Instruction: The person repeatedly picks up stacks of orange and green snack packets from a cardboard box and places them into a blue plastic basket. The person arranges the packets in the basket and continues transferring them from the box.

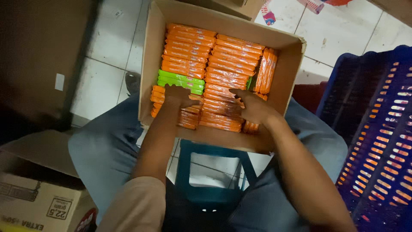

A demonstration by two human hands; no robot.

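Head view, looking down: white tile floor under it all. Blue plastic crate off to the right, brown box at lower left. Big open cardboard box resting on two knees in blue jeans, above a teal stool. Packed full with flat orange packs, long sides running left to right, stacked in two rows from near to far. A few more orange packs standing on edge at the right wall. Green packs tucked into the left row. Left hand flat on the left row, fingers spread. Right hand pressing the near right packs, fingers spread too.
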